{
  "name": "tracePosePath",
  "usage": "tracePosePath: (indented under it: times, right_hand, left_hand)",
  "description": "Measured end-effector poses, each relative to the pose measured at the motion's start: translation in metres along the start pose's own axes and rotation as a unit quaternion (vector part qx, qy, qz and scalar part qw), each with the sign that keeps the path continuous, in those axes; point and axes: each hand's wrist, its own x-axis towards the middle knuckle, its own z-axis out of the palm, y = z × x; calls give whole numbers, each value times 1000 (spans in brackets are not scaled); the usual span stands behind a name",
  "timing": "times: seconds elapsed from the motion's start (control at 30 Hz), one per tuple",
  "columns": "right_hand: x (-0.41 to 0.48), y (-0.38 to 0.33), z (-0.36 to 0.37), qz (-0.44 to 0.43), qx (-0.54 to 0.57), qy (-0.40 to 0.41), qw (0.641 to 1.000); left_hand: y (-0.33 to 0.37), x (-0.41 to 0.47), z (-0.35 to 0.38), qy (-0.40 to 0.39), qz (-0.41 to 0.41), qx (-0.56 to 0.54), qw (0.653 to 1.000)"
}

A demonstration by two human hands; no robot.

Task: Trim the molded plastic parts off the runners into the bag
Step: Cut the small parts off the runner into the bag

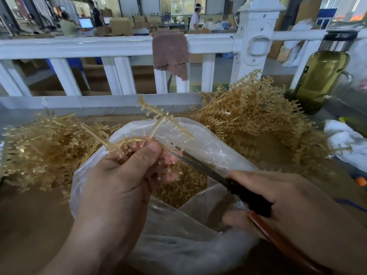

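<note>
Mid-task, much left. Big tangled heap of tan branched plastic runners (258,116) at the tabletop's far right, studded with small parts, so judged untrimmed. Second, spikier tan heap (39,147) along the left edge, likely stripped runners, though not certain. Clear plastic bag (178,225) stands open at the near middle, with a layer of small tan trimmed parts (184,187) in its bottom, well short of full. Left hand (119,185) over the bag mouth, thumb and fingers curled, pinching one tan runner (158,124) that carries parts on its upper branch. Right hand (297,199) wrapped round the handles of black-and-red scissors (208,169), tips at the runner; blade gap unclear. Tabletop (29,215) plain brown, backed by a white railing (99,46); workshop beyond with cartons and people. Olive glass bottle (319,76) at the far right corner; pink-brown cloth (170,50) hangs over the rail.
</note>
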Motion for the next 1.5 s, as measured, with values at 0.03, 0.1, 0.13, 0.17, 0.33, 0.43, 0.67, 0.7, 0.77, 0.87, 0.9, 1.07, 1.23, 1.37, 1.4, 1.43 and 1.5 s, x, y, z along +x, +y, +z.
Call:
tracePosePath:
  times: [0.03, 0.1, 0.13, 0.17, 0.33, 0.43, 0.67, 0.7, 0.77, 0.87, 0.9, 1.07, 1.23, 1.37, 1.4, 1.43, 1.5]
  right_hand:
    - [0, -1, -2, 4, -13, 0, 1000]
    - [-1, -3, -6, 7, -53, -8, 999]
    - [-1, -3, -7, 7, -64, -9, 998]
    - [-2, -4, -9, 8, -66, -10, 998]
    - [-1, 0, -10, -21, -78, 4, 997]
    - [-1, 3, -10, -32, -79, 14, 996]
    - [-2, 5, -11, -32, -80, 11, 996]
    - [-2, 4, -11, -33, -80, 12, 996]
    - [-2, 4, -10, -33, -81, 14, 996]
    - [-2, 4, -10, -34, -77, 18, 996]
    - [-2, 4, -10, -35, -78, 18, 996]
    - [-3, 5, -11, -39, -86, 20, 995]
    - [-3, 5, -10, -48, -87, 27, 995]
    - [-3, 4, -10, -53, -83, 36, 994]
    - [-3, 4, -10, -53, -83, 36, 994]
    - [-3, 4, -10, -54, -84, 33, 994]
    - [-3, 4, -9, -53, -86, 31, 994]
  left_hand:
    - [0, 0, 1, -2, 1, 3, 1000]
    - [1, 0, 1, -3, 3, 5, 1000]
    - [1, 0, 1, -3, 3, 4, 1000]
    - [1, 0, 1, -5, 2, 3, 1000]
    - [-1, 2, 1, -7, 4, 7, 1000]
    - [-1, 1, 1, -5, 5, 7, 1000]
    - [-2, 1, 2, -4, 25, 17, 1000]
    - [-2, 1, 2, -4, 26, 17, 1000]
    - [-2, 1, 2, -7, 26, 13, 1000]
    - [-3, 1, 1, -10, 30, 10, 999]
    - [-3, 1, 0, -11, 32, 10, 999]
    - [-5, 3, 0, -12, 40, 11, 999]
    - [-7, 4, -2, -9, 49, 19, 999]
    - [-8, 5, -3, -10, 46, 18, 999]
    - [-8, 5, -3, -10, 45, 19, 999]
    - [-8, 5, -3, -11, 45, 21, 999]
    - [-8, 5, -3, -12, 46, 21, 999]
